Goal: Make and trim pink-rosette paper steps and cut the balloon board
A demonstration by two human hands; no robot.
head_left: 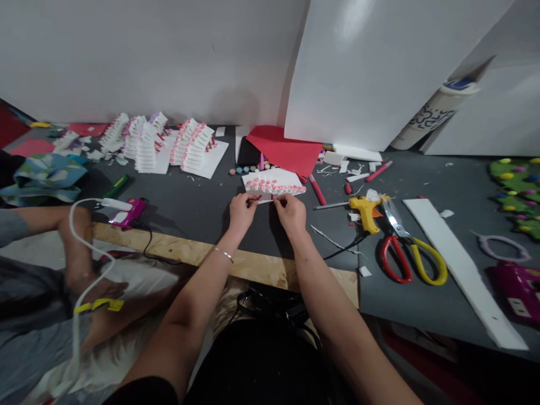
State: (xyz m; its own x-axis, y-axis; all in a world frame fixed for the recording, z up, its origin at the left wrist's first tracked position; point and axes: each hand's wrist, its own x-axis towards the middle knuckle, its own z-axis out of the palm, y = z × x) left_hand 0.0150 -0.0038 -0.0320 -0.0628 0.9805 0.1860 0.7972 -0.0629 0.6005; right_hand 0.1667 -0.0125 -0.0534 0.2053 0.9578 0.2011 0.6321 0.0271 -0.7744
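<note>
In front of me lies a white foam piece (274, 176) carrying rows of small pink-and-red marked white pieces (270, 185). My left hand (242, 214) is at its near left corner, fingers pinched on a short red stick (259, 197). At the near edge, to the right, my right hand (292, 215) has thumb and finger together beside another small red bit (272, 197); whether it grips that bit is hidden. A red marker (317, 189) lies just right of the foam piece, and a red sheet (287, 147) is behind it.
Right of my hands lie a yellow glue gun (366, 214), large scissors (396, 228) and a long white foam strip (464, 270). Similar white pieces (194, 146) stand at back left. A purple power strip (129, 214) and another person's arm (78, 242) are at left.
</note>
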